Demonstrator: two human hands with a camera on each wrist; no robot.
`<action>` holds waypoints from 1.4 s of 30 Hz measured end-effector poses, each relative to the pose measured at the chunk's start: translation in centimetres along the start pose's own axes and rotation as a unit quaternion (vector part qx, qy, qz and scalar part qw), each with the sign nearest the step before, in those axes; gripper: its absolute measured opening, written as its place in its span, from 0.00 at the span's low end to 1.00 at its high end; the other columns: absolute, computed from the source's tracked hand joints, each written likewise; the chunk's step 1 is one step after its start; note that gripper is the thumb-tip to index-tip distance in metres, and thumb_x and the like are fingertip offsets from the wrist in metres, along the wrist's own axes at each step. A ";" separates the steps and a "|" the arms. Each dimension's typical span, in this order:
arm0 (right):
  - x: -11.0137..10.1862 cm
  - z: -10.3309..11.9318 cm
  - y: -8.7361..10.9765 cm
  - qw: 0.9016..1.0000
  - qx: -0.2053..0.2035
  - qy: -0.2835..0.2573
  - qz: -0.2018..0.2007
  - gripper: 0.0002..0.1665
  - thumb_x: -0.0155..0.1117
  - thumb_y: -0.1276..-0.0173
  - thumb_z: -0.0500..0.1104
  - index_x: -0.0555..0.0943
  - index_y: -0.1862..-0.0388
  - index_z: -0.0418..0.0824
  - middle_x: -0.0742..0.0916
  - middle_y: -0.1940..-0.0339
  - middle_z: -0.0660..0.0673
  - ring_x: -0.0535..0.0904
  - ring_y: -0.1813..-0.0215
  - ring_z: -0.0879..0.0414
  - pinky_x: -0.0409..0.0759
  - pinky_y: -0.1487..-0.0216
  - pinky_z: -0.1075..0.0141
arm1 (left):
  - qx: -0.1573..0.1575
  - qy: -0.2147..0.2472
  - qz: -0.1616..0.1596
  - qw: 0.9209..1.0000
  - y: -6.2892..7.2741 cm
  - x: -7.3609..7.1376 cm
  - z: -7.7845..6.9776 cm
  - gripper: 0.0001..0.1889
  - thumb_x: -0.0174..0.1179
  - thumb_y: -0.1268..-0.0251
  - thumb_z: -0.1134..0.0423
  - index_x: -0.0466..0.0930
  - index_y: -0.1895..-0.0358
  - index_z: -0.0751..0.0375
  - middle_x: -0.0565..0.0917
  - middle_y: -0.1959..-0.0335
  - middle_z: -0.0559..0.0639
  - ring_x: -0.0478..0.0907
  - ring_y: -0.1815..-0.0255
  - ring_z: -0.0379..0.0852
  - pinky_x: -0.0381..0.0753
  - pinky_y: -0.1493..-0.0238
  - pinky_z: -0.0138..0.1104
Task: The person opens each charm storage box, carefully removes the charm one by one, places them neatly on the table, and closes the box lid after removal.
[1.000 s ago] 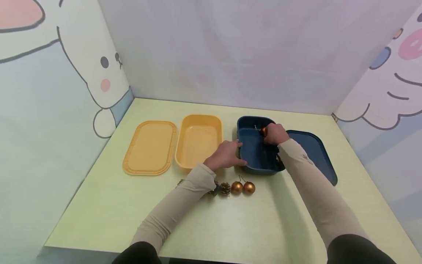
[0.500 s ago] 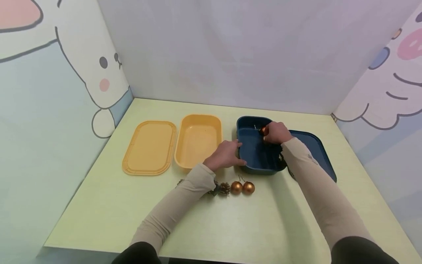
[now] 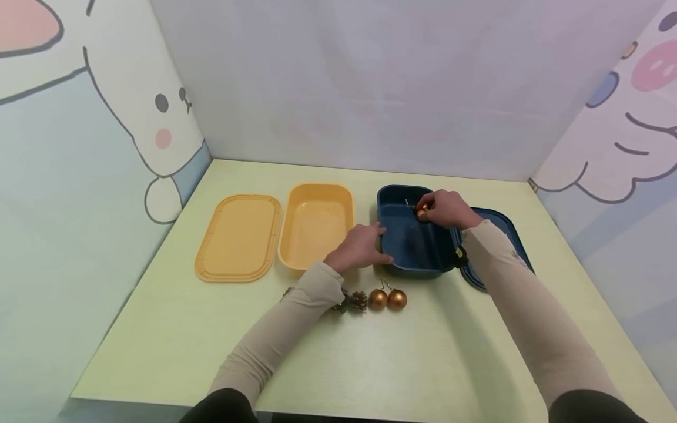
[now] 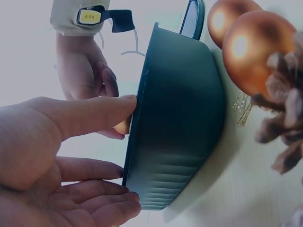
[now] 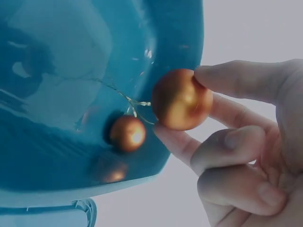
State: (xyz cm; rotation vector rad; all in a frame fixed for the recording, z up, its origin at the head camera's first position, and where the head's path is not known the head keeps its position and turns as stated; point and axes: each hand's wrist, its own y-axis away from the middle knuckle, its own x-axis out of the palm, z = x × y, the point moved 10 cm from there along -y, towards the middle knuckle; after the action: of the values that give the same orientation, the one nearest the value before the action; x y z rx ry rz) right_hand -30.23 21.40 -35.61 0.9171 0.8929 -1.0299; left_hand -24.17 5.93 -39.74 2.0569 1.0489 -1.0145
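My right hand (image 3: 446, 208) pinches a copper-coloured ball ornament (image 5: 182, 99) between thumb and fingers, over the far right part of the blue box (image 3: 412, 263). A second copper ball (image 5: 128, 134) lies inside that box, with thin wire or string running between the two. At the box's near left corner, my left hand (image 3: 359, 247) touches the rim with thumb and fingers spread apart. Two more copper balls (image 3: 388, 299) sit side by side on the table in front of the box. Beside them is a pinecone (image 3: 359, 301); other small items there are partly hidden by my left sleeve.
A yellow box (image 3: 317, 226) stands left of the blue one, with its yellow lid (image 3: 239, 238) flat further left. The blue lid (image 3: 497, 220) lies at the right, partly under my right arm. Walls enclose the table (image 3: 370, 364) at the back and sides.
My right hand has shifted slightly up and right within the blue box area, and the ball it pinches shows more clearly. The left hand stays at the rim.
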 end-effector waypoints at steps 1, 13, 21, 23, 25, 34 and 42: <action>0.0 0.1 0.2 1.000 -0.002 -0.005 0.002 0.20 0.60 0.29 0.43 0.83 0.42 0.35 0.86 0.52 0.33 0.76 0.64 0.48 0.73 0.66 0.63 | 0.000 0.000 0.000 1.000 0.0 0.0 0.0 0.42 0.71 0.40 0.47 0.65 0.24 0.58 0.67 0.22 0.52 0.71 0.28 0.55 0.77 0.31 0.40; -0.1 0.4 3.1 0.997 -0.005 -0.076 0.015 0.19 0.63 0.28 0.45 0.79 0.42 0.37 0.84 0.47 0.32 0.80 0.52 0.44 0.81 0.57 0.58 | 0.001 0.006 0.002 1.000 0.1 -0.2 0.3 0.42 0.71 0.39 0.47 0.65 0.24 0.58 0.66 0.22 0.53 0.79 0.67 0.48 0.79 0.60 0.32; 0.2 1.2 5.6 0.995 -0.018 -0.098 -0.003 0.15 0.68 0.31 0.42 0.79 0.49 0.39 0.85 0.48 0.36 0.78 0.54 0.46 0.77 0.59 0.61 | 0.000 0.011 0.003 1.000 0.1 0.1 0.4 0.42 0.71 0.39 0.48 0.64 0.24 0.58 0.67 0.22 0.52 0.82 0.53 0.53 0.82 0.43 0.38; 0.4 1.3 6.3 0.995 -0.026 -0.099 -0.007 0.14 0.69 0.32 0.42 0.79 0.50 0.39 0.85 0.49 0.36 0.78 0.57 0.47 0.77 0.60 0.62 | -0.002 0.009 0.003 1.000 0.1 0.1 0.4 0.42 0.71 0.39 0.48 0.65 0.24 0.58 0.67 0.22 0.52 0.81 0.47 0.54 0.81 0.40 0.38; 0.6 1.4 7.0 0.994 -0.030 -0.102 -0.010 0.13 0.70 0.33 0.42 0.80 0.51 0.41 0.86 0.50 0.38 0.78 0.58 0.48 0.76 0.60 0.62 | -0.004 0.010 0.006 1.000 0.0 0.2 0.4 0.42 0.71 0.39 0.48 0.65 0.24 0.58 0.66 0.22 0.52 0.81 0.48 0.54 0.81 0.41 0.38; 0.5 1.2 9.5 0.994 -0.050 -0.095 -0.009 0.13 0.72 0.34 0.43 0.82 0.53 0.43 0.87 0.52 0.41 0.76 0.68 0.54 0.75 0.65 0.63 | -0.005 0.010 0.007 1.000 0.0 0.2 0.2 0.42 0.71 0.39 0.48 0.65 0.24 0.58 0.67 0.22 0.52 0.76 0.34 0.54 0.80 0.38 0.39; 1.1 1.6 11.4 0.993 -0.073 -0.089 -0.006 0.13 0.73 0.36 0.45 0.82 0.55 0.46 0.87 0.58 0.46 0.70 0.80 0.60 0.70 0.74 0.68 | -0.006 0.012 0.008 1.000 0.0 0.2 0.1 0.42 0.71 0.39 0.48 0.64 0.24 0.57 0.67 0.22 0.52 0.69 0.26 0.55 0.77 0.32 0.41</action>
State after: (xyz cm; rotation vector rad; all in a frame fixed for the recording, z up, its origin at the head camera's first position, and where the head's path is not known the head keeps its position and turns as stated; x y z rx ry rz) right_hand -18.83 22.37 -33.91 0.6876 0.8120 -1.0253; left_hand -24.14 5.91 -39.93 2.0692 1.0459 -0.9763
